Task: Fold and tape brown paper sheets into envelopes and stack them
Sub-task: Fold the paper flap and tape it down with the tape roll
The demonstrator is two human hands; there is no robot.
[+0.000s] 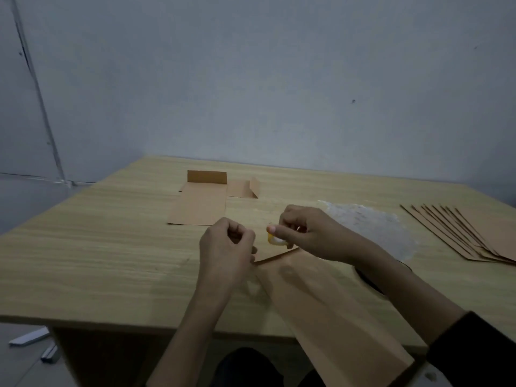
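A folded brown paper sheet lies across the near edge of the wooden table and hangs over it toward me. Just above its far end my right hand grips a small yellow-cored tape roll. My left hand hovers beside it with curled fingers pinched together, as if on the tape's end; the strip itself is too thin to see. A partly folded brown sheet with raised flaps lies farther back. A fanned stack of brown envelopes sits at the right.
A crumpled clear plastic sheet lies behind my right hand. A dark round cable hole in the table shows under my right forearm. Grey walls close off the far side. White strips lie on the floor at left.
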